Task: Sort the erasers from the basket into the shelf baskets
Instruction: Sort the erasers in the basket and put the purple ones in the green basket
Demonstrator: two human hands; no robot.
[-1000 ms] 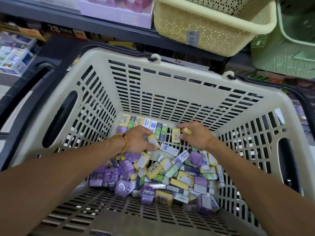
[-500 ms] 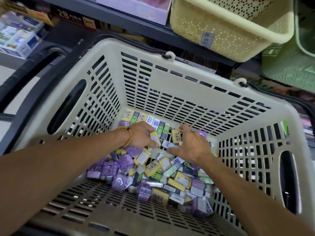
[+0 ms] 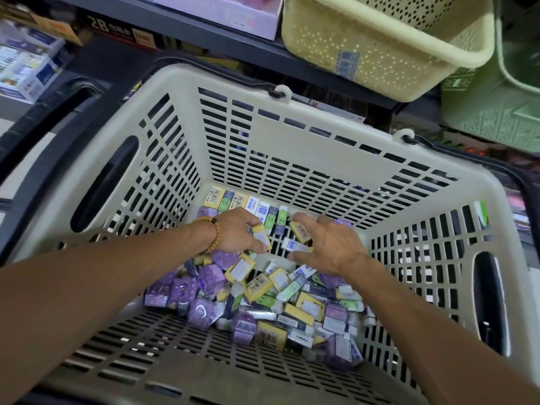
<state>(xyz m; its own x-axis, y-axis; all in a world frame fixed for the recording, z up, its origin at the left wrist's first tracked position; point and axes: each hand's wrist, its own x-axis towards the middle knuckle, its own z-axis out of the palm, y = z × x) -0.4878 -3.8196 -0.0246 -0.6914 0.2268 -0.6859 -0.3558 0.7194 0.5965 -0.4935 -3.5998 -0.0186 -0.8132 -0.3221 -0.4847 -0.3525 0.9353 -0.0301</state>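
The erasers point(image 3: 263, 296) are piled loose on the floor of the big beige slotted basket point(image 3: 292, 147), mostly bunched toward its right half, with the near-left part of the floor bare. It's a mix of purple wrapped ones, yellow-sleeved ones with barcodes, and a few white and green ones. A tidy row of erasers point(image 3: 248, 204) stands upright against the far wall, lined up side by side.

Both hands are down inside, right at the far end of the pile, just in front of that row. The left hand point(image 3: 236, 232), with a wooden bead bracelet point(image 3: 211, 232) on the wrist, has its fingers point(image 3: 251, 222) curled around a yellow-sleeved eraser point(image 3: 261, 236), thumb pressing it from below, so it's gripping that one. The right hand point(image 3: 330, 247) is just beside it, fingers bent and spread, with another yellow eraser point(image 3: 299, 230) pinched near the fingertips and a white and blue eraser point(image 3: 295, 246) sitting right against the thumb. Can't really tell if that white one is held or only touched. The two hands are close but not touching.

Past the far rim, a dark shelf point(image 3: 175, 33) carries a perforated yellow shelf basket point(image 3: 380, 48) at upper right, and a green basket point(image 3: 496, 112) sits just beside it at the right edge. A pink box point(image 3: 233, 13) rests on the shelf to the left of the yellow one.
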